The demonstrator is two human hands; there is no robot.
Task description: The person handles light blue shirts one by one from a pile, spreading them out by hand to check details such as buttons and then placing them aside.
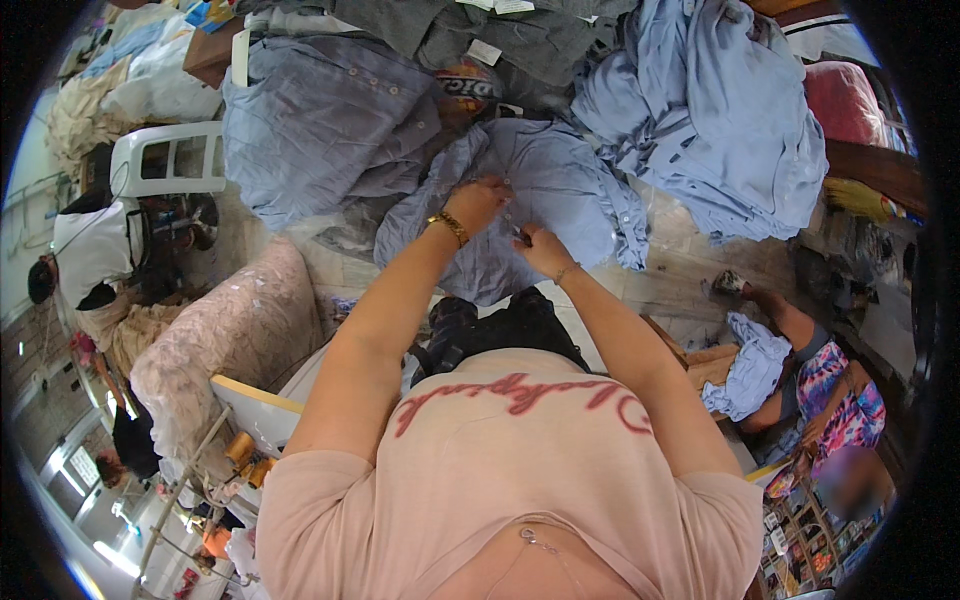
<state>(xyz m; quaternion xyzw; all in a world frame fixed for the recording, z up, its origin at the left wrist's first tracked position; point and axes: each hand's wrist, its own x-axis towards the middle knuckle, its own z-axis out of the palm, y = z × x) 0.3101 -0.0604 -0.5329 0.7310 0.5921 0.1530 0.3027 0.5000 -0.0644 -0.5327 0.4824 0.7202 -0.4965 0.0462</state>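
Note:
A blue button-up shirt (555, 165) lies spread in front of me, its placket and small buttons facing up. My left hand (478, 203), with a gold watch at its wrist, pinches the cloth beside the button line. Just right of it, my right hand (543, 252) is closed round a small dark tool (522, 237). The tool's tip is near the placket; its exact kind is too small to make out. A thin bracelet is on my right wrist.
Blue shirts are piled at left (330, 130) and at right (700, 120). Grey garments (420, 40) lie at the far side. A large wrapped bundle (235, 330) and a white plastic chair (170, 160) stand at left. At right, another person (835, 400) sits beside a blue garment (748, 365).

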